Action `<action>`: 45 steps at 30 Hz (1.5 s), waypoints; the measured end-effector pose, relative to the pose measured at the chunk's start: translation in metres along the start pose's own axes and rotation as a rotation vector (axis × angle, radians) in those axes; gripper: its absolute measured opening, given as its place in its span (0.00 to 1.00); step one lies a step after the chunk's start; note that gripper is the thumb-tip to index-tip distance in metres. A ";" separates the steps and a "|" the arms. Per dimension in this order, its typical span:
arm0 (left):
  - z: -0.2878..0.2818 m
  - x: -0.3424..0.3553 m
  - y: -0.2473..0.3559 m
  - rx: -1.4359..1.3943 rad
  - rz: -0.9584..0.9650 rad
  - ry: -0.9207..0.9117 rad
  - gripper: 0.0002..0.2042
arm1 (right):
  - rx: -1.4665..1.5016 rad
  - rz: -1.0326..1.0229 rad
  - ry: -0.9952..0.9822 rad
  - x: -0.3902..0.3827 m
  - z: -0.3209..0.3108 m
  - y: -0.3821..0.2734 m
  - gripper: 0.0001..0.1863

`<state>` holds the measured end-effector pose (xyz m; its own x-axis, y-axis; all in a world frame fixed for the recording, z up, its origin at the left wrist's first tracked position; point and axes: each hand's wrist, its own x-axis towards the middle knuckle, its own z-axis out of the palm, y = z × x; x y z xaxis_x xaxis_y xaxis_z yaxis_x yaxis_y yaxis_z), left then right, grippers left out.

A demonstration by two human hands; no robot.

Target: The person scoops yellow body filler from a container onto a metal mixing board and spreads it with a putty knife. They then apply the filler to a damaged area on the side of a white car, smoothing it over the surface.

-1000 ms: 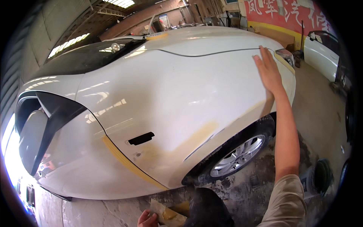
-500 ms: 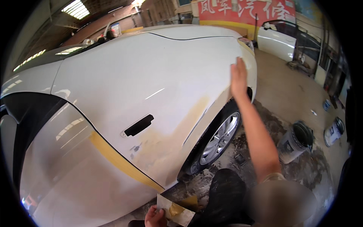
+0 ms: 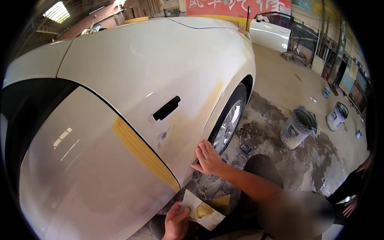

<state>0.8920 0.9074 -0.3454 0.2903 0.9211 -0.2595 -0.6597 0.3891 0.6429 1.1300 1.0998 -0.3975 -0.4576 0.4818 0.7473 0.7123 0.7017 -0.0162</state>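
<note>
Left hand (image 3: 176, 219) is holding smeared card (image 3: 204, 211); half-spread right hand (image 3: 209, 159) is apparently checking fender (image 3: 176, 78), next likely needing light contact.

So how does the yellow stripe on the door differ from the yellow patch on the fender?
The stripe is a deeper yellow; the patch is paler. The stripe is a crisp-edged band with lengthwise streaks, while the patch spreads wider and fades at its edges. The stripe follows the front edge of the door; the patch lies near the wheel arch. Both are on white panels.
</note>
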 end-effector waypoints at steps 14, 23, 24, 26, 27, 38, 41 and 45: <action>0.061 0.021 -0.016 -0.047 0.170 0.163 0.09 | 1.737 1.056 -0.131 -0.113 -0.138 -0.053 0.22; 0.103 0.016 -0.047 -0.127 0.327 0.289 0.07 | 1.939 1.263 0.117 -0.097 -0.129 -0.031 0.12; 0.106 0.015 -0.047 -0.127 0.363 0.315 0.07 | 1.917 1.304 0.185 -0.088 -0.130 -0.029 0.11; 0.105 0.016 -0.051 -0.143 0.421 0.352 0.08 | 1.839 1.392 0.319 -0.070 -0.138 -0.026 0.11; 0.096 0.016 -0.053 -0.141 0.438 0.362 0.07 | 1.898 1.388 0.272 -0.089 -0.130 -0.012 0.13; 0.109 0.020 -0.052 -0.033 0.479 0.471 0.05 | 1.712 1.659 0.317 -0.076 -0.183 -0.005 0.16; 0.126 0.024 -0.051 0.029 0.556 0.429 0.09 | 1.425 1.346 0.300 -0.071 -0.192 -0.019 0.15; 0.132 0.021 -0.055 0.124 0.614 0.435 0.12 | 1.033 0.821 0.148 -0.055 -0.199 -0.044 0.10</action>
<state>1.0257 0.9033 -0.2914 -0.4198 0.9046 -0.0733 -0.5243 -0.1758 0.8332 1.2294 0.9377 -0.3059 0.0170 0.9396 0.3420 -0.0071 0.3421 -0.9396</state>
